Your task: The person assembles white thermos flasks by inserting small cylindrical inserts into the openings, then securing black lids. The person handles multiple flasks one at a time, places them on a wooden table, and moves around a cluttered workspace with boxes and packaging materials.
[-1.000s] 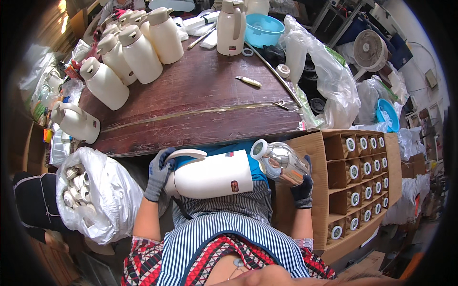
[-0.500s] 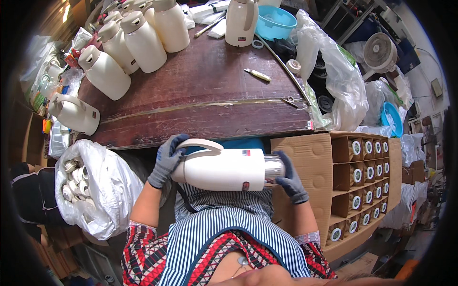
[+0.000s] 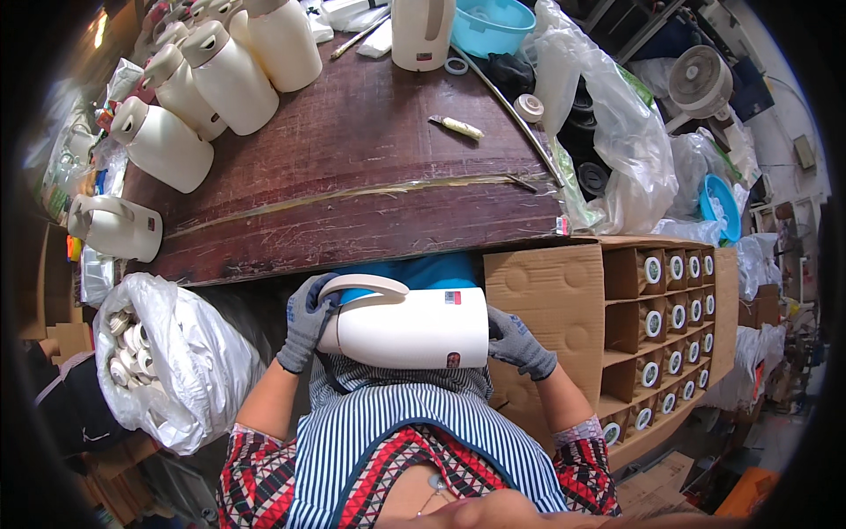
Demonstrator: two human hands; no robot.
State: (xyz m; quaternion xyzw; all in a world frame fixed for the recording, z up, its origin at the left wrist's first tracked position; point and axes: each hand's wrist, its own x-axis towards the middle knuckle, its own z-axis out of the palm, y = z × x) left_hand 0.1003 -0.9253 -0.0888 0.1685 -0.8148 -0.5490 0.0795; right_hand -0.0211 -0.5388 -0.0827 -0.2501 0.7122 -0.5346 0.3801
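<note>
A white vacuum jug (image 3: 414, 331) lies on its side in front of my striped apron, with its handle upward and its spout end to the left. My left hand (image 3: 307, 324), in a grey glove, is closed round the spout end near the top of the handle. At the base end on the right, my gloved right hand (image 3: 522, 344) grips the rim; some fingertips are hidden behind the jug. The silver inner flask no longer shows outside the white body. Blue cloth or plastic shows beneath the table edge behind the jug.
On the dark wooden table (image 3: 352, 141) stand several white jugs (image 3: 231, 79), with a cutter knife (image 3: 458, 127) and a blue basin (image 3: 493, 26). A divided carton (image 3: 546, 291) of round-ended items stands right. A white bag (image 3: 194, 353) of small parts sits left.
The silver flask that stuck out of the jug's base has gone inside the white body. My right hand has moved left with it, up against the base. The view has shifted slightly.
</note>
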